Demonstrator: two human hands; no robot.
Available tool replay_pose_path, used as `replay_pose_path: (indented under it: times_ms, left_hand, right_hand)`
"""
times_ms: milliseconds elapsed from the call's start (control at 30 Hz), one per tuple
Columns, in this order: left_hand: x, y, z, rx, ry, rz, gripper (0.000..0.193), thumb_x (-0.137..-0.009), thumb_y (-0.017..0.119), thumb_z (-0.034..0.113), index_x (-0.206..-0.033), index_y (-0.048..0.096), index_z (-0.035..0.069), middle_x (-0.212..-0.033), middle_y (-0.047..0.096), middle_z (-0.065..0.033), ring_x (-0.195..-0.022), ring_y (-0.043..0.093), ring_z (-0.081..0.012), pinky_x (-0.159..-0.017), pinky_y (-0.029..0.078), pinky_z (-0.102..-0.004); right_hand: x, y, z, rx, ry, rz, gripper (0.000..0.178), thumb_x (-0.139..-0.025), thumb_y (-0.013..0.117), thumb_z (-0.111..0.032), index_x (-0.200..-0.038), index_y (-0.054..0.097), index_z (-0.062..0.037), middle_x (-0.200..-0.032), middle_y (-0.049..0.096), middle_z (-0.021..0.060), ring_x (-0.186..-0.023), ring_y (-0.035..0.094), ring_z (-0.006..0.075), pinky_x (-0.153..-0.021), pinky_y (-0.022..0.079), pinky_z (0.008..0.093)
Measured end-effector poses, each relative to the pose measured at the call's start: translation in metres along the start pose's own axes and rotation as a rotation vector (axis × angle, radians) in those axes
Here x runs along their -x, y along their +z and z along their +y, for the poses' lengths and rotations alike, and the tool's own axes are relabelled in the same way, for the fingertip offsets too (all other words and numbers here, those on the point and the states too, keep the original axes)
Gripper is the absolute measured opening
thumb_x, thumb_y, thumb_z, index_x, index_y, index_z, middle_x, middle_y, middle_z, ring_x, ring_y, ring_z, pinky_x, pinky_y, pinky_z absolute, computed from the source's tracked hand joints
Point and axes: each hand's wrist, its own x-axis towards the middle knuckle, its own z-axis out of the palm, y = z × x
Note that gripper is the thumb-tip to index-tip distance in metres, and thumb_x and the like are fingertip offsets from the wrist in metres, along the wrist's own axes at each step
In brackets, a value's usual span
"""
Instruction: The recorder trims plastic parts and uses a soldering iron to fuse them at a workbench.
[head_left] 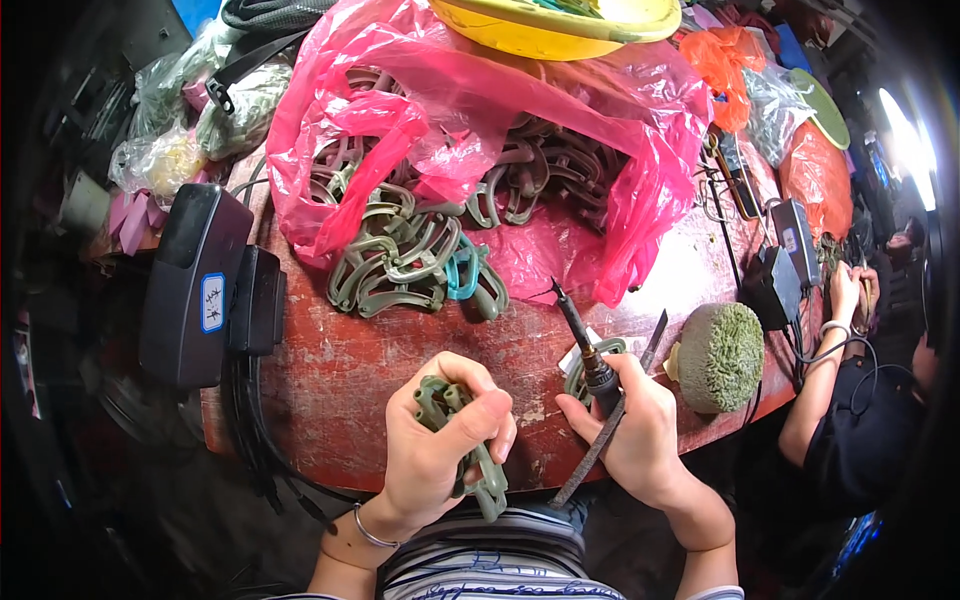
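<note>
My left hand (425,455) is closed around several curved green plastic pieces (487,488), their hollow ends showing above the fingers. In my right hand (648,425) are two tools. One is a soldering iron (602,380), its dark pointed tip aimed up and to the left. The other is a slim knife (590,462) with a wrapped grey handle and a narrow blade rising past the fingers. Behind the iron, another green piece (574,378) lies on the table, partly hidden. A heap of similar green pieces (400,275), one turquoise, spills from a pink plastic bag (650,150).
The red table (330,400) has a scuffed surface. Black boxes (195,285) with cables stand at left. A round green-topped sponge-like block (735,358) sits at right, near black adapters (775,285). A yellow basin (560,35) is at the back. Another person's arm (825,370) shows at far right.
</note>
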Motion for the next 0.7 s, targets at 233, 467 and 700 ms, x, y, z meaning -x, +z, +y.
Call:
replay_pose_path:
  times_ms: [233,467,700]
  left_hand:
    - [-0.003,0.019,-0.005,-0.308,-0.184,-0.046,0.021,-0.078,0.057,0.003,-0.097,0.051,-0.002,-0.066,0.052,-0.0001,-0.052,0.047,-0.0027,-0.043,0.036,-0.016]
    - [-0.009,0.027,-0.017,-0.412,-0.197,-0.129,0.038,-0.078,0.057,0.003,-0.113,0.045,-0.005,-0.079,0.053,-0.0008,-0.06,0.048,-0.0033,-0.052,0.04,-0.0166]
    - [-0.011,0.033,-0.014,-0.46,-0.235,-0.09,0.036,-0.078,0.058,0.004,-0.112,0.047,-0.003,-0.08,0.053,-0.0004,-0.059,0.049,-0.0037,-0.051,0.04,-0.0169]
  right_hand:
    - [0.015,-0.005,0.019,-0.205,0.099,0.124,0.026,-0.066,0.067,-0.003,-0.086,0.051,0.0001,-0.058,0.054,0.0032,-0.05,0.051,0.0086,-0.048,0.041,0.0218]
    - [0.005,-0.013,0.023,-0.07,0.077,0.192,0.038,-0.068,0.069,-0.008,-0.097,0.048,0.0039,-0.069,0.059,0.0152,-0.061,0.06,0.0259,-0.056,0.046,0.0295]
    - [0.007,-0.024,0.028,-0.243,0.059,0.085,0.028,-0.071,0.065,-0.005,-0.093,0.05,0.0031,-0.067,0.058,0.0163,-0.059,0.06,0.0258,-0.054,0.045,0.0289]
